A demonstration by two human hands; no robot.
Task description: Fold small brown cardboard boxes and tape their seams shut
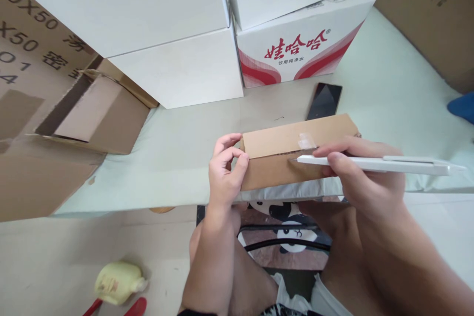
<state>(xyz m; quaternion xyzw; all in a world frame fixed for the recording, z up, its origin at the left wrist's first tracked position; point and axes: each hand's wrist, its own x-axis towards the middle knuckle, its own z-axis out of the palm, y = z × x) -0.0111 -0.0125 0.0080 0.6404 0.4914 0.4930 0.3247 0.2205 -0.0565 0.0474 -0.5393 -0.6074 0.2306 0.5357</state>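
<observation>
A long, narrow brown cardboard box [296, 136] lies near the front edge of the table, with a seam along it and a patch of clear tape. My left hand [227, 165] grips the box's left end, thumb on the near side and fingers at the far corner. In my right hand [365, 173] is a slim white pen-shaped tool [370, 164], pinched between thumb and fingers. Its thin tip points left, close to the seam and just left of the tape; whether it touches the cardboard I cannot tell. Some right fingers also reach the box's right side.
Behind the box lies a black phone [325, 101]. White cartons [177, 74] and a red-and-white carton [296, 57] stand at the back. An opened brown box [111, 113] is at left, a large brown carton [437, 24] at right. On the floor lies a yellow bottle [118, 282].
</observation>
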